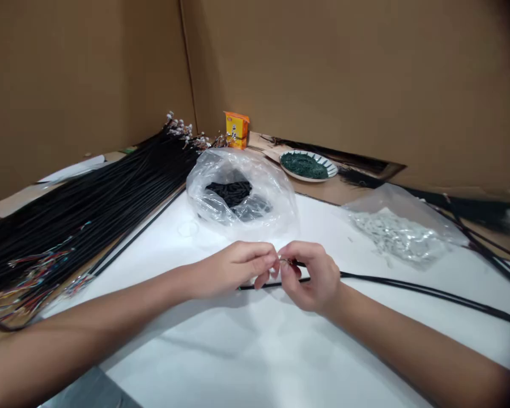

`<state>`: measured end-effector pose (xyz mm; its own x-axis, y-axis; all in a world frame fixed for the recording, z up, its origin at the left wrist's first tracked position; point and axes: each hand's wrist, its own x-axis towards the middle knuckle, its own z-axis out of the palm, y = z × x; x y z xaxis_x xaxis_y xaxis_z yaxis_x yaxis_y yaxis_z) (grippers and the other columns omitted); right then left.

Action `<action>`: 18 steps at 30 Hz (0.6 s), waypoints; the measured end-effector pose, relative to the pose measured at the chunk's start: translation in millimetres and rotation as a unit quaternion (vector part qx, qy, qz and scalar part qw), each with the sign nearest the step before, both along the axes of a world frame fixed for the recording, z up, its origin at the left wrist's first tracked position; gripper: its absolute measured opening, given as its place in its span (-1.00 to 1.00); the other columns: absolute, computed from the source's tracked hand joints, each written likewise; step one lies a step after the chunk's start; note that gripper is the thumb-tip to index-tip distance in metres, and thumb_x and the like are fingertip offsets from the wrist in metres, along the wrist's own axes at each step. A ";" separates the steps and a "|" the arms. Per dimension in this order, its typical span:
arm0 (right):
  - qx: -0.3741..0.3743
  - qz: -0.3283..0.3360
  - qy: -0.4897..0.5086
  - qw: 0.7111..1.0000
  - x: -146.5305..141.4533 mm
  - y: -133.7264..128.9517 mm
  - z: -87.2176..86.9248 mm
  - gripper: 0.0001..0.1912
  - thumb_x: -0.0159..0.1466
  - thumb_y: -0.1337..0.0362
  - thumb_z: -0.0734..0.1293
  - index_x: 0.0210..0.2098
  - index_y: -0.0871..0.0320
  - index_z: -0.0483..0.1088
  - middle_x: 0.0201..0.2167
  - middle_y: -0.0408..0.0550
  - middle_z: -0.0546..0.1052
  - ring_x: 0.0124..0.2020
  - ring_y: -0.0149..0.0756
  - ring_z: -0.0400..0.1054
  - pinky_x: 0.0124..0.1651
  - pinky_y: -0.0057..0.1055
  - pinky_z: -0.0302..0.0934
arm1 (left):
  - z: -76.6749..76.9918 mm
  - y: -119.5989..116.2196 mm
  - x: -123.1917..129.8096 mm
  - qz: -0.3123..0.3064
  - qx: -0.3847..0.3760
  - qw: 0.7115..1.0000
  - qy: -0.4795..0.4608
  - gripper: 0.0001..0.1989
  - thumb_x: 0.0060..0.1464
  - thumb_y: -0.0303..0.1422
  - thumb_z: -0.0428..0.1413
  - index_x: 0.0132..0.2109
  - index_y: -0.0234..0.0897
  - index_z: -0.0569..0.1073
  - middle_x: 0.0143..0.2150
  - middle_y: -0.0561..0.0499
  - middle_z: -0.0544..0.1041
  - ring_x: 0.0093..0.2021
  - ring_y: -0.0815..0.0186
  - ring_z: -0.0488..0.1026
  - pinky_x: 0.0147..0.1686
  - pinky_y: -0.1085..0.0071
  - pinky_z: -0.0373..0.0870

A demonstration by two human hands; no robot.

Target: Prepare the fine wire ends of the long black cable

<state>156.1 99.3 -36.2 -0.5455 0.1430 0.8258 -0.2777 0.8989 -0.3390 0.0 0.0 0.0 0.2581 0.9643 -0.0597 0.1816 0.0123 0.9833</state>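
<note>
Over the white table surface [255,362], my two hands meet fingertip to fingertip. My right hand [310,276] is closed around the end of a black cable [408,287], whose length runs off to the right edge. Thin wire ends show between the hands. My left hand [249,265] has its thumb and fingers pinched together beside those wires; what lies inside the pinch is too small to make out. Another black cable end passes under both hands, its tip showing below the left one.
A large bundle of black cables [110,198] lies at left. Behind my hands is an open plastic bag [276,192] of black pieces. Farther back stand a yellow box [237,130] and a plate [332,166] with dark green material. A bag of whitish pieces [402,232] lies right.
</note>
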 end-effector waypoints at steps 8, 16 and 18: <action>0.012 -0.054 0.001 0.998 0.3 0.8 1.7 -0.67 0.13 0.50 0.23 -0.11 0.15 0.22 -0.43 -0.15 0.44 -0.63 -0.51 0.24 -0.57 -0.55 0.23 | -3.9 6.8 -4.6 -0.027 -0.118 0.981 -0.154 -0.73 0.21 -0.17 -0.10 -0.29 -0.29 0.26 -0.52 0.13 0.24 -0.67 0.54 0.04 -0.70 0.51 -0.14; 0.030 -0.074 -0.035 0.996 0.0 2.5 2.5 -0.66 0.15 0.49 0.24 -0.09 0.14 0.19 -0.46 -0.17 0.45 -0.58 -0.49 0.28 -0.50 -0.53 0.21 | -10.2 8.5 -2.3 0.046 -0.095 0.971 -0.214 -0.82 0.21 -0.20 -0.07 -0.26 -0.22 0.21 -0.53 0.17 0.21 -0.70 0.56 0.00 -0.72 0.55 -0.17; 0.027 -0.077 -0.047 0.996 -0.1 2.4 2.0 -0.66 0.16 0.48 0.24 -0.08 0.13 0.19 -0.46 -0.18 0.44 -0.57 -0.49 0.28 -0.49 -0.53 0.19 | -13.6 9.2 -1.5 0.054 -0.094 0.971 -0.215 -0.81 0.21 -0.19 -0.06 -0.26 -0.21 0.20 -0.54 0.18 0.20 -0.71 0.56 -0.02 -0.73 0.56 -0.18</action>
